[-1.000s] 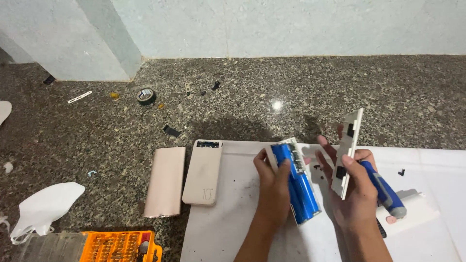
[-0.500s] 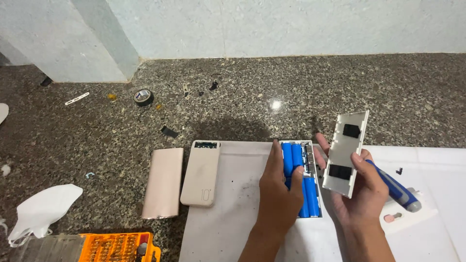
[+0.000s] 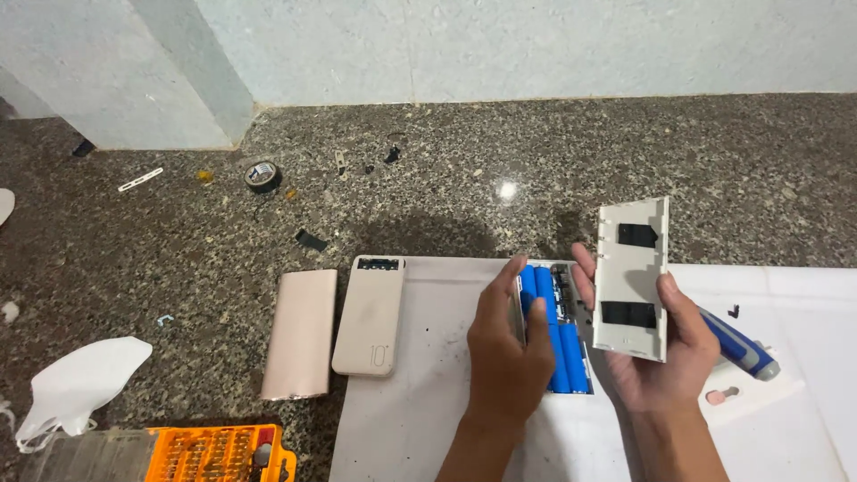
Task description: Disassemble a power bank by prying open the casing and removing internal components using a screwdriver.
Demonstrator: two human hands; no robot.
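My left hand grips an opened power bank tray of blue cylindrical battery cells, resting it on the white mat. Beside it, my right hand holds up a flat white plastic cover panel with two black pads on its inner face. The same right hand also pinches a blue-handled screwdriver that sticks out to the right. The two hands sit close together, cells and panel nearly touching.
A beige power bank and a pinkish metal sleeve lie left of the hands. An orange screwdriver-bit case and a white face mask sit at lower left. A tape roll and small scraps dot the granite floor.
The battery pack has been lowered from upright to flat on the mat. The white panel has turned from edge-on to show its inner face, and the hands have drawn a little apart.
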